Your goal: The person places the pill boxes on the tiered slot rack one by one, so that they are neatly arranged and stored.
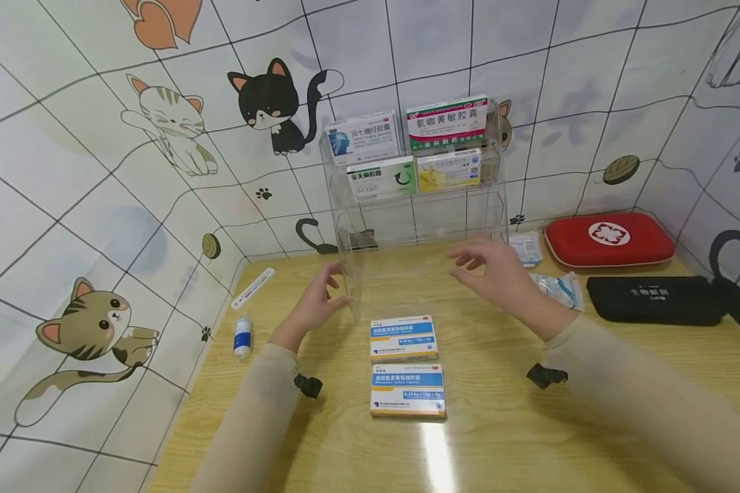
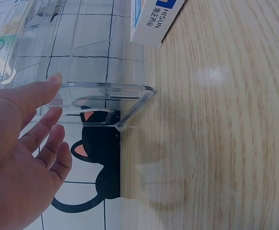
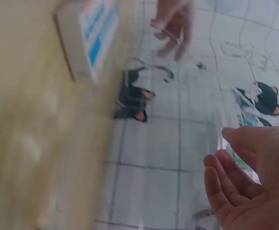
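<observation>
A clear acrylic two-tier stand (image 1: pixel 422 241) is upright on the table against the wall, medicine boxes on its upper tier. My left hand (image 1: pixel 316 299) is at the stand's left side panel; in the left wrist view the thumb (image 2: pixel 51 85) lies by the panel's edge, its contact unclear, and the fingers are loosely bent. My right hand (image 1: pixel 492 272) hovers before the stand's lower right part, its fingers (image 3: pixel 226 179) slightly bent around nothing. Two blue-and-white capsule boxes, a farther box (image 1: pixel 403 339) and a nearer box (image 1: pixel 408 391), lie flat between my forearms.
A small white bottle (image 1: pixel 242 337) and a thin white strip (image 1: pixel 253 288) are at the left. On the right lie a red first-aid case (image 1: pixel 635 239), a black pouch (image 1: pixel 654 300) and small plastic packets (image 1: pixel 558 289). Cat-patterned wall covering rises behind.
</observation>
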`<state>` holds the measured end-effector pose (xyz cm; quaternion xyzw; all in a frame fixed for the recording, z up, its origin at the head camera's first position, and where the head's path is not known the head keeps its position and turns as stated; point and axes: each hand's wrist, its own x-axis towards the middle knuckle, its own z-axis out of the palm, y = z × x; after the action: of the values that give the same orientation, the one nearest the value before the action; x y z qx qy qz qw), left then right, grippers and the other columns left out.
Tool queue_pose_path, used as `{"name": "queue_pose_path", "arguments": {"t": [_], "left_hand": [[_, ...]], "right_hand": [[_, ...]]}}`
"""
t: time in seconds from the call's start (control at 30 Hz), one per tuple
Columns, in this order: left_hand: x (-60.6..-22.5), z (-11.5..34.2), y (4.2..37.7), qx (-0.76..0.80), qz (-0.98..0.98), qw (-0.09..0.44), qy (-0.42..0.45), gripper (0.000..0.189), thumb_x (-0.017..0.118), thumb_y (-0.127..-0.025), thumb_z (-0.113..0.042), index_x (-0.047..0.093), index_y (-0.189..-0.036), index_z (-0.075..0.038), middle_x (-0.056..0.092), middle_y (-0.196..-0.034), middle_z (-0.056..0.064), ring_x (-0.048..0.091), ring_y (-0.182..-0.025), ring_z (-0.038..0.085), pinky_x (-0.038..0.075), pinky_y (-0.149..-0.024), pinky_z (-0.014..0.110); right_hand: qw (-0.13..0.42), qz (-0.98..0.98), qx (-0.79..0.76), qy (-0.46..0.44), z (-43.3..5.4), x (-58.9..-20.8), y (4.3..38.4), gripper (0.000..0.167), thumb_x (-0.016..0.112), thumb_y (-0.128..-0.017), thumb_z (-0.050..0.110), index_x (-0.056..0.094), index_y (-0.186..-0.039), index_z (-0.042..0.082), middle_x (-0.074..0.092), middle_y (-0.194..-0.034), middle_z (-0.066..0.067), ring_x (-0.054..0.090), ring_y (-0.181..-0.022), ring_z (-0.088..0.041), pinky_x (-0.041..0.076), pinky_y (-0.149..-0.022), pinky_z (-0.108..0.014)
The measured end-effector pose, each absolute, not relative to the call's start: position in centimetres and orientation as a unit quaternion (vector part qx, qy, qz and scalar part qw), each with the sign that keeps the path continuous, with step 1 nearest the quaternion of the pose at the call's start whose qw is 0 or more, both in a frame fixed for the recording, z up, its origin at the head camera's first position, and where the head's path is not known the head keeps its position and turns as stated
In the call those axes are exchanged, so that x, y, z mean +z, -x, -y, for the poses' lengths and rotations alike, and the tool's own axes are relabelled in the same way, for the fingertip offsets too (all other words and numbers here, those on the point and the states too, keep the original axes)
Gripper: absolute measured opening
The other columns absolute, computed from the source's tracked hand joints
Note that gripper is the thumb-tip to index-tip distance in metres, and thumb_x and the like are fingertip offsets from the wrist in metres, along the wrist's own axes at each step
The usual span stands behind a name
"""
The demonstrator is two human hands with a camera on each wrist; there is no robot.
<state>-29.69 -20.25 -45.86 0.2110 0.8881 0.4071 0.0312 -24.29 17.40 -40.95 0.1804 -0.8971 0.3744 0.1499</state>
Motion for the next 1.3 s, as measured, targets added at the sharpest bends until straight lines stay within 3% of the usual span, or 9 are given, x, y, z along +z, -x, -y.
{"name": "queue_pose_path", "arguments": {"t": [0.33, 0.57, 1.07, 1.3], "left_hand": [[-45.7, 20.2, 29.7, 0.416, -0.884, 0.034, -0.211, 0.075, 0.074, -0.095, -0.007, 0.033, -0.157, -0.011, 0.046, -0.151, 0.023, 0.050, -0.119, 0.045, 0.043, -0.089, 0.046], [-46.0, 20.3, 29.8, 0.415, -0.884, 0.036, -0.213, 0.075, 0.074, -0.096, -0.007, 0.032, -0.157, -0.011, 0.046, -0.151, 0.023, 0.050, -0.119, 0.046, 0.042, -0.090, 0.047], [-45.9, 20.3, 29.8, 0.410, -0.884, 0.029, -0.222, 0.072, 0.074, -0.096, -0.008, 0.034, -0.156, -0.009, 0.047, -0.150, 0.025, 0.050, -0.118, 0.047, 0.043, -0.088, 0.046], [-45.8, 20.3, 29.7, 0.409, -0.887, 0.030, -0.213, 0.072, 0.074, -0.096, -0.007, 0.034, -0.156, -0.011, 0.047, -0.151, 0.024, 0.051, -0.116, 0.040, 0.044, -0.091, 0.049]], "right_hand": [[0.028, 0.897, 0.393, -0.202, -14.7, -46.5, 22.0, 0.028, 0.081, -0.090, 0.017, 0.077, -0.117, 0.011, 0.075, -0.119, -0.008, 0.073, -0.096, -0.023, 0.061, -0.083, -0.042], [-0.028, 0.893, 0.407, -0.193, -13.8, -48.1, 21.5, 0.034, 0.083, -0.087, 0.015, 0.075, -0.120, 0.007, 0.073, -0.125, -0.011, 0.072, -0.103, -0.028, 0.060, -0.087, -0.042], [-0.038, 0.907, 0.378, -0.183, -13.0, -48.8, 21.2, 0.047, 0.093, -0.078, 0.024, 0.075, -0.119, 0.011, 0.073, -0.119, -0.007, 0.070, -0.098, -0.021, 0.059, -0.086, -0.040], [-0.019, 0.912, 0.366, -0.183, -12.8, -48.3, 20.8, 0.070, 0.095, -0.074, 0.026, 0.066, -0.136, 0.009, 0.066, -0.128, -0.009, 0.067, -0.111, -0.030, 0.057, -0.093, -0.046]]}}
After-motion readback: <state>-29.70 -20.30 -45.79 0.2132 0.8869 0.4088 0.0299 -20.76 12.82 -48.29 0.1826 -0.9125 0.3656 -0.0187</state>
